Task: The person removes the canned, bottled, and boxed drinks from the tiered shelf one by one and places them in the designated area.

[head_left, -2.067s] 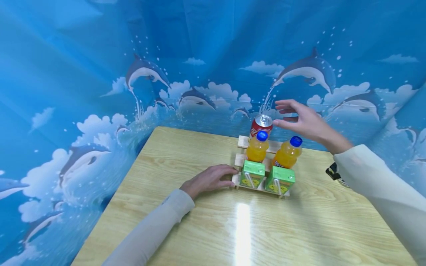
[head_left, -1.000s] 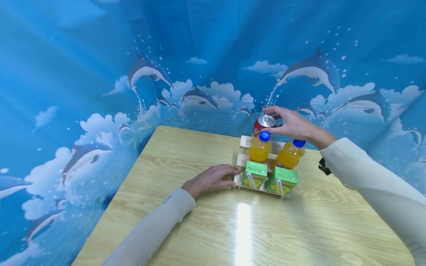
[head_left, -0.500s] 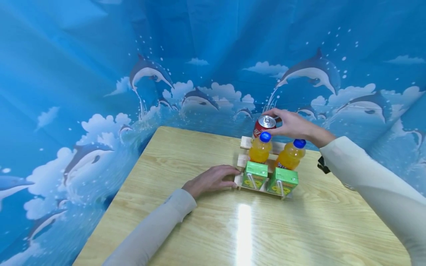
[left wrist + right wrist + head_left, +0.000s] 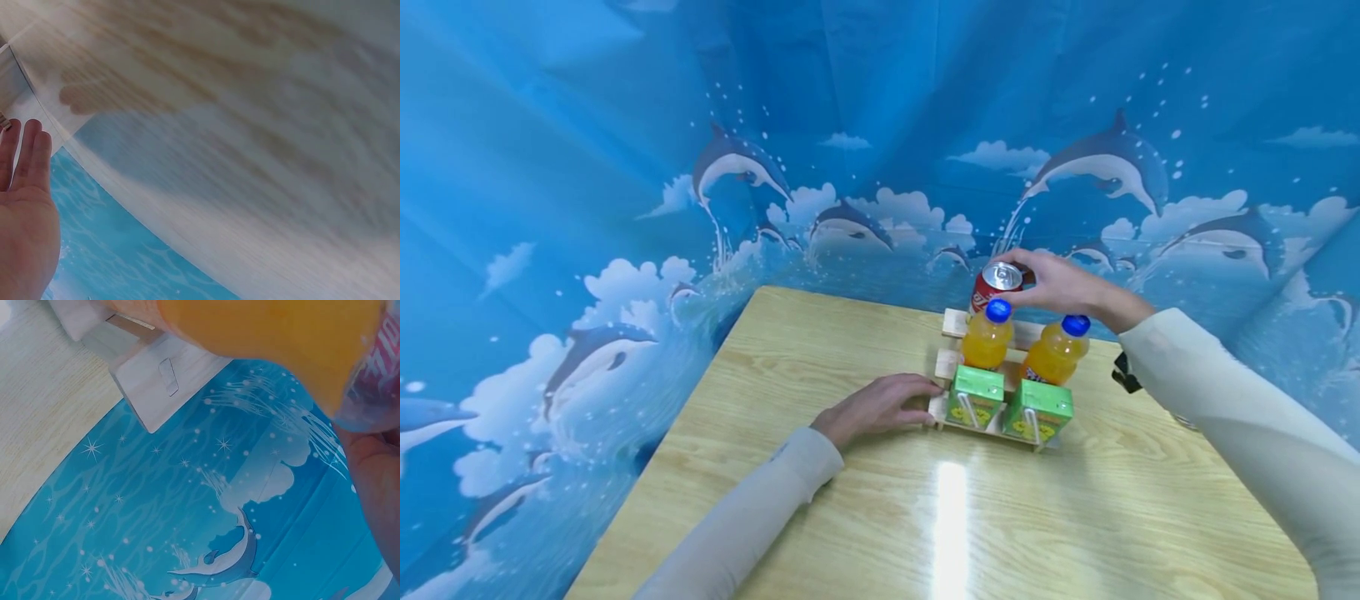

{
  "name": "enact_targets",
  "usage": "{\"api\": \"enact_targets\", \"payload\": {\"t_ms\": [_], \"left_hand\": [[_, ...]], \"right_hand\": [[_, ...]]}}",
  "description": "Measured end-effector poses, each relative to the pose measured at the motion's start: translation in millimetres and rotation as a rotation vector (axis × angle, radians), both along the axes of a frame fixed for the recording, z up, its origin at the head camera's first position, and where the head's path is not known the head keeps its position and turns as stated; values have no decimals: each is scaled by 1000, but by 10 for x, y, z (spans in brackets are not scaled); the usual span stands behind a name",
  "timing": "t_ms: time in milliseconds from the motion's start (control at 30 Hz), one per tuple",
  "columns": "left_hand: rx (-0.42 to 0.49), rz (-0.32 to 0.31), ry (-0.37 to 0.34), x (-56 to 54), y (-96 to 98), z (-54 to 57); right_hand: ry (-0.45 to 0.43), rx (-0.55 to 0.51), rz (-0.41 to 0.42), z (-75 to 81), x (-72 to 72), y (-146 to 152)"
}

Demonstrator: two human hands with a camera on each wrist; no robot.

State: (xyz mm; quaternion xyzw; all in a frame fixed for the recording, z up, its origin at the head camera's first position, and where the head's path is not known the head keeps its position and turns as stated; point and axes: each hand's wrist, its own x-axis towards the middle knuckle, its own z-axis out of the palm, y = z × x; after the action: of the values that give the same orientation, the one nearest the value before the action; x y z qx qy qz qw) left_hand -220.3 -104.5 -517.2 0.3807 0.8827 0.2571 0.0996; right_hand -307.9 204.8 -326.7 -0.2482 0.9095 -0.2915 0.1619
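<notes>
A small stepped wooden rack (image 4: 956,322) stands on the table, bearing drinks on three levels. On its top step is a red soda can (image 4: 987,292), upright, with my right hand (image 4: 1060,283) gripping its upper part between thumb and fingers. Two orange juice bottles (image 4: 987,340) with blue caps fill the middle step, and two green juice boxes (image 4: 976,392) with straws the lowest. My left hand (image 4: 883,404) pinches the left end of the lowest step between thumb and fingers. In the right wrist view, an orange bottle (image 4: 269,331) partly covers the can (image 4: 381,375).
The wood-grain table (image 4: 820,333) ends at a blue dolphin backdrop (image 4: 865,125) behind the rack. A small black object (image 4: 1125,375) lies to the right, partly hidden by the right sleeve (image 4: 1217,392).
My right hand has moved left from beside the soda can and taken hold of it. Over the last half second both hands barely move, and the left stays at the rack.
</notes>
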Motion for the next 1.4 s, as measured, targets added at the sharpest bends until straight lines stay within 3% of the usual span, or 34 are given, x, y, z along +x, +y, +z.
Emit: {"api": "enact_targets", "payload": {"t_ms": [500,900,1400], "left_hand": [[-4,3,-11,5,23,6],[4,12,-15,21,11,10],[2,3,-26,3,11,0]], "right_hand": [[31,12,-39,19,27,31],[70,-38,-153,195,48,171],[101,-66,-237,236,81,425]]}}
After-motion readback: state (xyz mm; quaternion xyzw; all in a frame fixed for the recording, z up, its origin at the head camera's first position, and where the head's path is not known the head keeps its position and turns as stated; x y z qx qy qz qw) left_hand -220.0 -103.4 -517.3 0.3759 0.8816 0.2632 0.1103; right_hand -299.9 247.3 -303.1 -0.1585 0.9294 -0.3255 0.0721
